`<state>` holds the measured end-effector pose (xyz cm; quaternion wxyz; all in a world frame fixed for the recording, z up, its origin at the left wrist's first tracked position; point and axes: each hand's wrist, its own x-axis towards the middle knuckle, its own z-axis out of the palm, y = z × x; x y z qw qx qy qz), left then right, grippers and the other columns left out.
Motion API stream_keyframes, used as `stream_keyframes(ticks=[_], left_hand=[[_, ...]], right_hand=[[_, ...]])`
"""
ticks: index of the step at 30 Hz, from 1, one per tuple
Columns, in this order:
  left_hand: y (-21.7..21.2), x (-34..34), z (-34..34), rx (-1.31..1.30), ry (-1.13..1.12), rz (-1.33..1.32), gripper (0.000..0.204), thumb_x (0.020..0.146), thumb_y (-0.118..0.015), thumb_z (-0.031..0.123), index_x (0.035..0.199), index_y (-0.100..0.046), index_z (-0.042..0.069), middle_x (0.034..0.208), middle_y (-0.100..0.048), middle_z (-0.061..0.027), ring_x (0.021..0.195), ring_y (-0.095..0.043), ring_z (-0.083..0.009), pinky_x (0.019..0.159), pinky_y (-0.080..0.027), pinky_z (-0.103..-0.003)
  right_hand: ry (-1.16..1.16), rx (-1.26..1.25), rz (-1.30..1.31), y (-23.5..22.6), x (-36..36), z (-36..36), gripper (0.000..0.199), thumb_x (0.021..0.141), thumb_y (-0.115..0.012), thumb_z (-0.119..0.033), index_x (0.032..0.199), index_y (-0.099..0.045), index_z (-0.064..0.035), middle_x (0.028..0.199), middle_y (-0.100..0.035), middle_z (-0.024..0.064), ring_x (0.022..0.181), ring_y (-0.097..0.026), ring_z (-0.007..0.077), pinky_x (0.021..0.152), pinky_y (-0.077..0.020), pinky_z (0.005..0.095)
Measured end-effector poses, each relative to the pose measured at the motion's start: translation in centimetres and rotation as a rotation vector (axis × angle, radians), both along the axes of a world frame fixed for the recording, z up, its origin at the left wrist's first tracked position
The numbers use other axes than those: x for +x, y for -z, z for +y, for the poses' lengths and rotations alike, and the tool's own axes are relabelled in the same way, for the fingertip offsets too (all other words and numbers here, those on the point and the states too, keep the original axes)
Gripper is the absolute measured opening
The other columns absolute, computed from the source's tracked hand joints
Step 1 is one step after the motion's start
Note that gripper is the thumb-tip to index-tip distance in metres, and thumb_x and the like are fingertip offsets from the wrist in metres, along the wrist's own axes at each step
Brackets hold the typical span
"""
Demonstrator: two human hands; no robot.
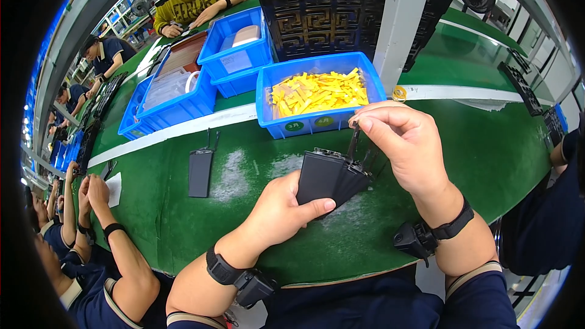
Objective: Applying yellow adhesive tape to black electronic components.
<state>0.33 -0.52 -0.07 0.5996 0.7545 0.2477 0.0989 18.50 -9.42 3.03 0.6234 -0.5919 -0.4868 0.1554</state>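
We see black flat packs [318, 178] at our left thumb [315, 208], yellow strips [317, 92] in a blue bin [309, 128] beyond our right fingers [393, 116], a maze-patterned black tray [323, 18] farther off, and whitish patches [230, 176] mottling the green tabletop [158, 207] beneath our fingers.

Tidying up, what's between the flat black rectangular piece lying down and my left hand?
Between that piece and your left hand, the head view shows only green tabletop.

Green table [164, 219], pale powdery patches. Directly on it: flat black pack [200, 173], blue bins [309, 128], white sheet [114, 189] left.
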Motion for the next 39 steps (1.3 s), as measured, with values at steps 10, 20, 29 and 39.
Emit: stream_keyframes(ticks=[10, 20, 29, 39], left_hand=[[-0.4, 0.0, -0.2, -0.045, 0.003, 0.024, 0.032, 0.077, -0.071, 0.016, 0.101, -0.055, 0.001, 0.073, -0.057, 0.0008, 0.054, -0.049, -0.0043, 0.046, -0.041, -0.019], [-2.1, -1.1, 0.8, 0.308, 0.26, 0.384, 0.038, 0.071, -0.072, 0.035, 0.086, -0.064, 0.001, 0.08, -0.064, -0.0134, 0.073, -0.061, -0.0291, 0.069, -0.048, -0.036], [-1.4, -1.0, -3.1, 1.022, 0.127, 0.128, 0.074, 0.061, -0.078, 0.03, 0.119, -0.047, -0.005, 0.093, -0.058, -0.0181, 0.085, -0.058, -0.0308, 0.075, -0.049, -0.038], [-2.6, -1.4, -3.5, 1.045, 0.289, 0.241, 0.065, 0.068, -0.072, 0.023, 0.122, -0.045, -0.003, 0.091, -0.059, -0.0167, 0.081, -0.059, -0.0301, 0.072, -0.049, -0.035]], right_hand=[[0.065, 0.061, -0.149, 1.1, 0.0, 0.1, 0.007, 0.082, -0.059, -0.002, 0.082, -0.066, 0.0014, 0.087, -0.064, 0.0091, 0.085, -0.058, 0.0154, 0.079, -0.0445, 0.0277], [0.271, -0.161, -0.128, 0.3, 4.9, 0.6, 0.016, 0.078, -0.063, -0.011, 0.087, -0.065, 0.0014, 0.076, -0.064, 0.011, 0.073, -0.062, 0.0176, 0.067, -0.0482, 0.0286], [0.315, -0.905, -0.468, 1.8, 9.3, 0.8, 0.035, 0.069, -0.073, -0.034, 0.066, -0.065, -0.0006, 0.06, -0.061, 0.0136, 0.058, -0.061, 0.0242, 0.059, -0.0481, 0.0353], [0.42, -0.789, -0.541, 2.2, 9.6, 0.3, 0.019, 0.072, -0.07, -0.022, 0.068, -0.067, -0.003, 0.061, -0.062, 0.014, 0.057, -0.061, 0.0264, 0.058, -0.0485, 0.0344]])
